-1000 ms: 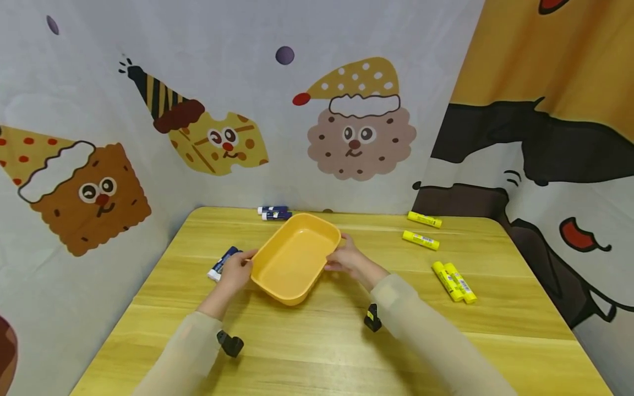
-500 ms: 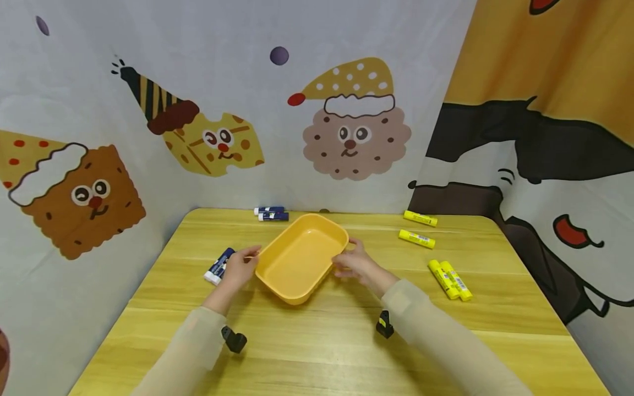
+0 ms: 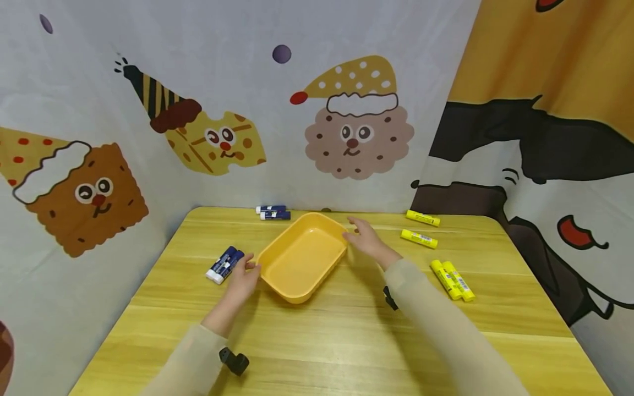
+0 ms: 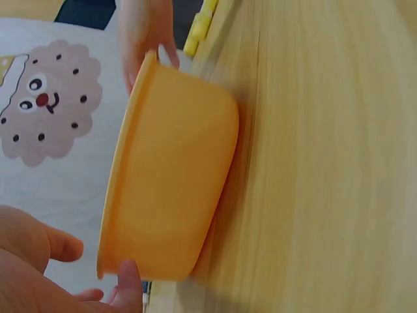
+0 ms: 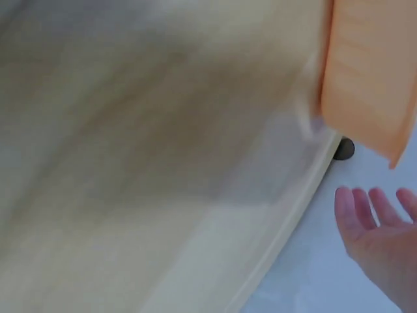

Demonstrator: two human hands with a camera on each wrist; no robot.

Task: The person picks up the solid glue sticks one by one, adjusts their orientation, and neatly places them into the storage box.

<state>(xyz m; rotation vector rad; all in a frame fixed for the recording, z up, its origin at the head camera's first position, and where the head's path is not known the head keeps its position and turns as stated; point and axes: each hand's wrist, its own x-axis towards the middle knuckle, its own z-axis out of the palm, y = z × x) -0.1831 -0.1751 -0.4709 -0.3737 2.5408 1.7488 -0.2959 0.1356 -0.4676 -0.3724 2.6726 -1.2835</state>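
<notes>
A yellow-orange plastic basin [image 3: 301, 261] sits on the wooden table, turned at an angle, with nothing inside. At its left corner is my left hand [image 3: 242, 280], thumb and fingers spread apart; in the left wrist view a fingertip [image 4: 129, 280] overlaps the basin's side just below the rim. My right hand [image 3: 369, 241] is beside the far right rim, fingers extended and holding nothing. The right wrist view shows a gap between its fingertips [image 5: 361, 199] and the basin [image 5: 368, 78].
Two blue glue sticks with white caps [image 3: 225, 265] lie left of my left hand, and two more blue sticks [image 3: 274, 213] lie at the back edge. Several yellow glue sticks [image 3: 419, 238] lie along the right side of the table [image 3: 307, 352]. A printed curtain [image 3: 223, 55] hangs behind.
The basin has shifted slightly right. Both hands have loosened from its rim; my right hand has moved back and away from it. The left-hand pair of blue glue sticks is now uncovered.
</notes>
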